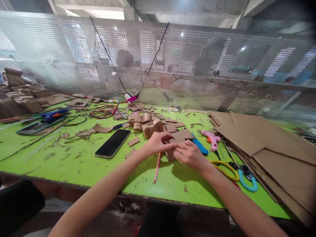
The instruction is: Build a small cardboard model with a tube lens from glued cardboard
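Observation:
Both of my hands meet over a piece of brown cardboard [182, 134] near the middle of the green table. My left hand [159, 142] grips the cardboard's left side, thumb and fingers curled about it. Closed at the near edge, my right hand [189, 153] has its fingertips pressed together beside the left thumb; part of the cardboard is hidden behind the fingers. Just below the hands lies a pink pencil [157, 169]. A small cardboard model [150, 127] with rolled pieces stands right behind my left hand. A blue flat object [200, 144] lies beyond my right hand.
A black phone [113, 143] lies left of my hands. On the right are a pink glue gun [211, 139], scissors with yellow and turquoise handles [247, 181], and stacked cardboard sheets [283, 164]. A blue glue gun [53, 115] sits far left. A perforated screen [172, 65] borders the back.

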Available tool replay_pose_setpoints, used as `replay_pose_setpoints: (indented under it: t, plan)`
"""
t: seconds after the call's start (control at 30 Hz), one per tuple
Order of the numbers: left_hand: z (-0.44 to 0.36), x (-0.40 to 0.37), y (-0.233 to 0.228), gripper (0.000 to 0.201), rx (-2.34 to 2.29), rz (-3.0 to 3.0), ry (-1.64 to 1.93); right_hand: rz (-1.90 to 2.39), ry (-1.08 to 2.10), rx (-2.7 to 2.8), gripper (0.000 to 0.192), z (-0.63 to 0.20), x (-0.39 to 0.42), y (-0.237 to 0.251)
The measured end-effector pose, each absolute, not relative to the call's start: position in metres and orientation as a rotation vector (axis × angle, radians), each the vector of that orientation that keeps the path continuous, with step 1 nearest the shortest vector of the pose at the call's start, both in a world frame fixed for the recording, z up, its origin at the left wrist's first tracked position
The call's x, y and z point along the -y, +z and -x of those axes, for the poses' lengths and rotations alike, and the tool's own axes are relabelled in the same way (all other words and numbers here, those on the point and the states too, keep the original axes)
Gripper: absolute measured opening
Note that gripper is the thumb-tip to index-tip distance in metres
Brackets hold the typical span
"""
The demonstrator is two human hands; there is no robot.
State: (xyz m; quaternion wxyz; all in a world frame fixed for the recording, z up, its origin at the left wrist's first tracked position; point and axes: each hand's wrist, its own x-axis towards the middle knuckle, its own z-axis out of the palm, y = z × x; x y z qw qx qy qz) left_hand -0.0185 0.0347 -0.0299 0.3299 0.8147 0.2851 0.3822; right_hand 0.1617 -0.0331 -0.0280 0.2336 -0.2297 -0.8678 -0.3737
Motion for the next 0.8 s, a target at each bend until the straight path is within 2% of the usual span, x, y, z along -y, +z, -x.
replay_pose_setpoints:
  t: [0.13,0.23,0.4,0.5,0.6,0.8]
  plan:
    - [0.019,-0.035,-0.032,0.038,-0.645,-2.104,1.122,0.618,-1.004,2.304,0.016,-0.168,0.034,-0.026]
    - [0.021,-0.037,-0.032,0.041,-0.498,-2.072,1.293,0.629,-0.798,2.113,0.009,-0.171,0.035,-0.027]
    - [0.020,-0.040,-0.033,0.046,-0.318,-2.140,1.448,0.889,-0.055,1.772,0.045,-0.172,0.034,-0.029]
    - [0.019,-0.040,-0.035,0.046,-0.243,-2.206,1.429,0.960,0.247,1.788,0.046,-0.173,0.031,-0.030]
    - [0.021,-0.040,-0.037,0.046,-0.243,-2.407,1.363,0.959,0.214,1.843,0.035,-0.175,0.029,-0.030]
    - [0.024,-0.039,-0.040,0.041,-0.270,-2.706,1.258,0.983,0.160,1.947,0.037,-0.178,0.030,-0.029]
